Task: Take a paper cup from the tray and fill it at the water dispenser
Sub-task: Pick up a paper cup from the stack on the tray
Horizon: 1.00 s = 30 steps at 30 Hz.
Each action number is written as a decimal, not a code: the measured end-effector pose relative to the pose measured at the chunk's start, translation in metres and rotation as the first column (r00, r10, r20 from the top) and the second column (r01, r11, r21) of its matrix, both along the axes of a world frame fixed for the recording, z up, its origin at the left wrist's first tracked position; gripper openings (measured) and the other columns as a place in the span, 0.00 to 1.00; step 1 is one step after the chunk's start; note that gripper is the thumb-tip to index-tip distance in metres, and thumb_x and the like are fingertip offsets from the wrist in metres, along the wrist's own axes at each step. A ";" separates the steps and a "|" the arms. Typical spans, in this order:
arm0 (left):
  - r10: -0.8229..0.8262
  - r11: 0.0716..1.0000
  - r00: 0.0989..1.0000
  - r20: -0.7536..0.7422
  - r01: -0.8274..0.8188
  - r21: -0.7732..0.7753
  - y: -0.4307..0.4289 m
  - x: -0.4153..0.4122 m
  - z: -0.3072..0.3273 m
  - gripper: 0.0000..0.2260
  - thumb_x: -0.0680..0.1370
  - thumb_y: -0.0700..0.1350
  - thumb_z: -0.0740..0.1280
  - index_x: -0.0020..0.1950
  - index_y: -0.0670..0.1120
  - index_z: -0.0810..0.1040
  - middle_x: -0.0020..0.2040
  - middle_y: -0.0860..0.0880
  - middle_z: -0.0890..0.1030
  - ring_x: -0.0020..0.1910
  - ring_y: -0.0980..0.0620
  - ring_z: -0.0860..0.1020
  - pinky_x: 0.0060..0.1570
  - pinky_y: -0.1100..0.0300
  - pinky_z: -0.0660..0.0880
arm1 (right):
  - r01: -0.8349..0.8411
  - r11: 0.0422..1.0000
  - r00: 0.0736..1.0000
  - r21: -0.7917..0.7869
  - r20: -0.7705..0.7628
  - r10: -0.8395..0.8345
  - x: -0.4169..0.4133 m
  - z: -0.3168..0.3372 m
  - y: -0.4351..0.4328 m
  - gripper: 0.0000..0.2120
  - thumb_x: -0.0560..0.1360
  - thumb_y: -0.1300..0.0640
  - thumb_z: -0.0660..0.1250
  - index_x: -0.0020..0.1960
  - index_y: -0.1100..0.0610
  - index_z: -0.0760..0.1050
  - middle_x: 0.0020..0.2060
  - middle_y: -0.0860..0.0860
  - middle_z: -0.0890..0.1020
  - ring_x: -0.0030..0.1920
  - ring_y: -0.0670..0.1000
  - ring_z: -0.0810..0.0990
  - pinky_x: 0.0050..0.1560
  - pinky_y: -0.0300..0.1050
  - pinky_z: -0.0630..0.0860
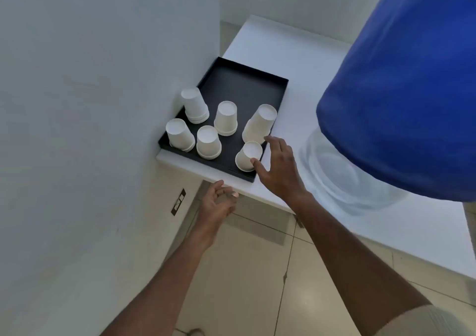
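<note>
Right hand (pixel 279 166) nearer, grip apart, thumb touching cup (pixel 248 156) just to its left at tray (pixel 244 83) near corner (upside down, axis upright). Left hand (pixel 217 203) loosely curled, empty, below counter (pixel 296 59) edge. We close next.

- Far half of the black tray (pixel 242 83) is bare; we see open room there.
- Near half crowded: six inverted paper cup stacks (pixel 225 119) with narrow gaps between.
- Wall (pixel 103 77) runs along the tray's left edge; no passage on that side.
- Blue water bottle (pixel 401 90) looms at right, above the white counter (pixel 296 59).
- Counter strip between tray and bottle is open.
</note>
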<state>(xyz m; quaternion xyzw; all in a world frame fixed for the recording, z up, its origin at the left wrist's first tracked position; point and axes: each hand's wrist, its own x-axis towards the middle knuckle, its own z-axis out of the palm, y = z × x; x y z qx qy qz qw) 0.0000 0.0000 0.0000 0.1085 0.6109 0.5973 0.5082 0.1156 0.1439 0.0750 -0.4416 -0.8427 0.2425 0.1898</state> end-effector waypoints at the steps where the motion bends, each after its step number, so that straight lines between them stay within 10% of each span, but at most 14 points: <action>1: 0.004 1.000 1.000 -0.004 -0.004 0.000 0.002 0.002 0.000 0.26 0.79 0.37 0.74 0.75 0.46 0.72 0.62 0.48 0.81 0.55 0.51 0.82 0.59 0.50 0.81 | 0.000 1.000 1.000 -0.004 0.015 0.000 -0.002 -0.002 0.004 0.31 0.79 0.53 0.74 0.76 0.63 0.68 0.71 0.59 0.75 0.69 0.62 0.73 0.69 0.49 0.69; 14: 0.020 0.997 0.999 0.047 -0.024 0.077 0.029 0.008 -0.013 0.36 0.70 0.43 0.77 0.77 0.49 0.71 0.66 0.52 0.81 0.53 0.52 0.84 0.64 0.46 0.79 | 0.007 0.999 0.996 -0.046 0.089 -0.003 -0.023 -0.029 0.023 0.28 0.77 0.50 0.76 0.73 0.59 0.74 0.61 0.58 0.81 0.61 0.62 0.76 0.57 0.43 0.65; 30: 0.117 0.989 0.968 0.222 -0.134 0.065 0.039 -0.006 -0.002 0.15 0.79 0.38 0.74 0.65 0.46 0.81 0.55 0.48 0.87 0.46 0.53 0.86 0.51 0.58 0.85 | 0.068 0.997 0.982 0.021 -0.176 -0.063 -0.016 -0.015 0.016 0.23 0.74 0.51 0.79 0.66 0.58 0.79 0.56 0.55 0.84 0.50 0.53 0.80 0.49 0.54 0.82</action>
